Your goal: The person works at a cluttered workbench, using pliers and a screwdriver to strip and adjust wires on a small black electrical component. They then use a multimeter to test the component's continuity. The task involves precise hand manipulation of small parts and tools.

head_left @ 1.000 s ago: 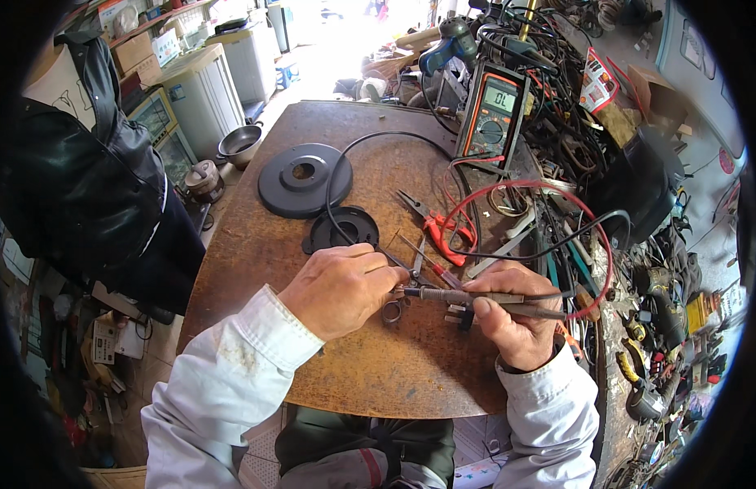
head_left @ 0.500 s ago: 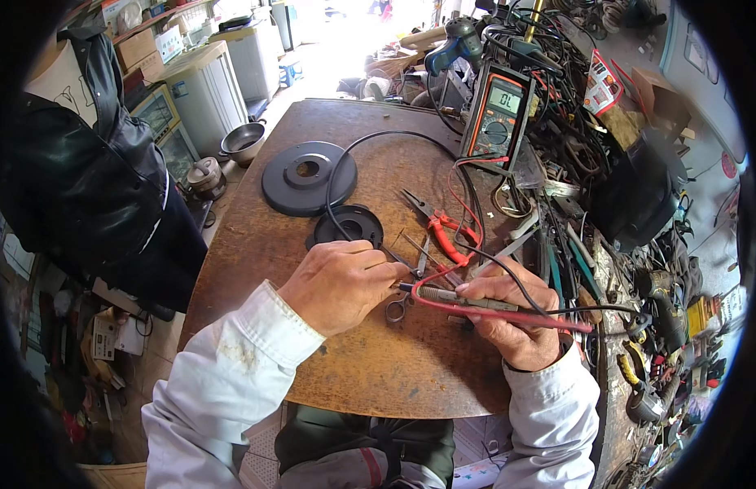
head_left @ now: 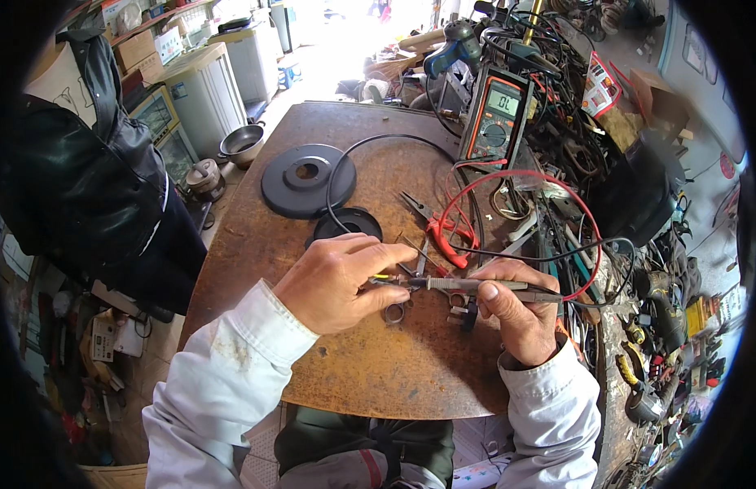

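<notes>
My left hand pinches the end of a black cable, where a small yellow-green wire shows between the fingers. In my right hand are multimeter test probes, held level with their tips pointing left and meeting the wire ends at my left fingertips. The exact contact is too small to tell. Red and black leads loop from the probes toward a multimeter at the far right. Below the probes lies a dark plug-like piece. Scissors and red-handled pliers rest close by.
A large black disc and a smaller round black part lie on the wooden table. Tangled cables and tools crowd the right side. A person in a black jacket stands at the left, and a pan sits beyond.
The red lead, which lay across my right fingers, now arcs up behind the hand. My left fingers have opened out somewhat, baring the yellow-green wire. The dark plug-like piece has come into view.
</notes>
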